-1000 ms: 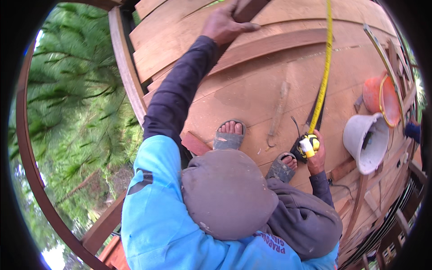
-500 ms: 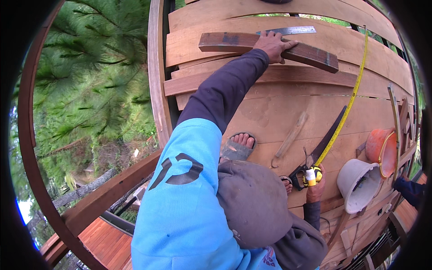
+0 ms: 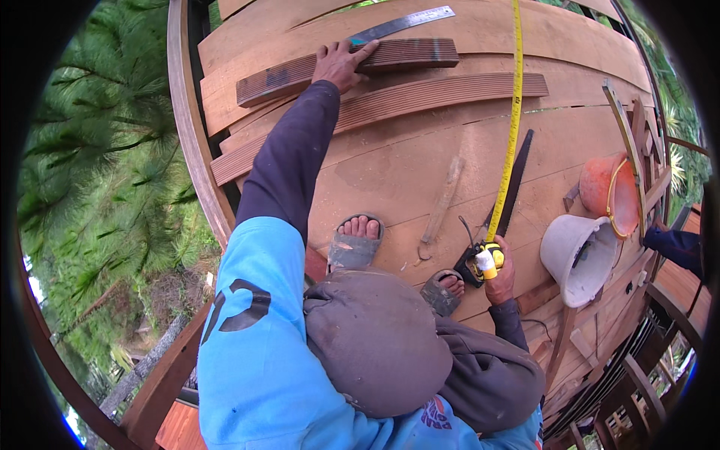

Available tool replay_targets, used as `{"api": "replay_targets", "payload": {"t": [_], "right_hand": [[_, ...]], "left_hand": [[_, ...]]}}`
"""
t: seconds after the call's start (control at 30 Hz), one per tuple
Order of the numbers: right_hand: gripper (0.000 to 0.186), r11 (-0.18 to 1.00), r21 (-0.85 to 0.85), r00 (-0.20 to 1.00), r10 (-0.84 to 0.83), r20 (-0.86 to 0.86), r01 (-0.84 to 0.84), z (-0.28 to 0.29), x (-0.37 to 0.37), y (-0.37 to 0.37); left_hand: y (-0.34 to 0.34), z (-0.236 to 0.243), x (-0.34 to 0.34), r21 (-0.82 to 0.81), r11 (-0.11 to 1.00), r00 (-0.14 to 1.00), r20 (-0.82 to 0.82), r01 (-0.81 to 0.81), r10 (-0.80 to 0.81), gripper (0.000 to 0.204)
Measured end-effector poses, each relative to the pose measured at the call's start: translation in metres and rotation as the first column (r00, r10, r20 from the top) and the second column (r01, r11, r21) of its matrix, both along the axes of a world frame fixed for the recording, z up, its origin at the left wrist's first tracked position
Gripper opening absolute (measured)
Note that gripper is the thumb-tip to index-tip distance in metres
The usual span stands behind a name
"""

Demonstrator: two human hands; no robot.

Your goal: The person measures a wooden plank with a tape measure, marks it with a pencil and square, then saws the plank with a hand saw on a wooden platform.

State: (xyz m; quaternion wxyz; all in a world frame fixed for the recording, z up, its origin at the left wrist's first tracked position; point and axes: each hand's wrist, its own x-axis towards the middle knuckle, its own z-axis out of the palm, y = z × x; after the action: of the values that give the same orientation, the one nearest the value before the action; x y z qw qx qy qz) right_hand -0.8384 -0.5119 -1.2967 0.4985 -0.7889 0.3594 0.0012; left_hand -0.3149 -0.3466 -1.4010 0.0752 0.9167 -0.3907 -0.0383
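my left hand (image 3: 339, 67) half-spread on a grooved timber (image 3: 409, 55), metal ruler (image 3: 405, 22) just beyond, my right hand (image 3: 502, 280) curled round a tape measure (image 3: 490, 259), saw (image 3: 516, 184) beside it

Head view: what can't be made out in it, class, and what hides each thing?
All in the head view:
Far end of the yellow tape blade: cut off by the upper edge.
Whether the right hand's grip touches the saw: hidden behind the tape measure.
Left hand's grip, palm side: hidden by its own back.
What lies inside the grey bucket: too small and shadowed.
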Motion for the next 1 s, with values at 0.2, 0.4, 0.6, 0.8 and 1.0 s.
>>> {"api": "replay_targets", "payload": {"t": [0.2,0.4,0.6,0.8,1.0], "right_hand": [[0.06,0.99,0.092,0.994,-0.106,0.024,0.103,-0.019,-0.008,0.002],[0.066,0.999,0.047,1.0,-0.001,0.013,0.0,-0.012,-0.003,0.0],[0.07,0.99,-0.059,0.992,0.127,0.006,-0.126,-0.01,-0.016,-0.003],[0.071,0.999,-0.009,0.999,0.05,-0.002,-0.05,-0.008,-0.025,-0.004],[0.072,0.935,-0.243,0.965,0.26,-0.029,-0.26,0.021,-0.009,-0.017]], "left_hand": [[0.005,-0.003,-0.038,-0.293,0.947,0.982,0.175,0.127,-0.078,0.072],[0.021,0.01,-0.093,0.074,0.997,0.978,-0.211,0.023,-0.007,0.094],[0.024,0.01,-0.073,0.143,0.989,0.957,-0.289,0.033,0.009,0.09],[0.024,0.064,-0.086,0.113,0.99,0.904,-0.427,0.08,-0.024,0.083],[0.085,0.059,-0.105,0.085,0.996,0.972,-0.235,0.021,0.0,0.079]]}}
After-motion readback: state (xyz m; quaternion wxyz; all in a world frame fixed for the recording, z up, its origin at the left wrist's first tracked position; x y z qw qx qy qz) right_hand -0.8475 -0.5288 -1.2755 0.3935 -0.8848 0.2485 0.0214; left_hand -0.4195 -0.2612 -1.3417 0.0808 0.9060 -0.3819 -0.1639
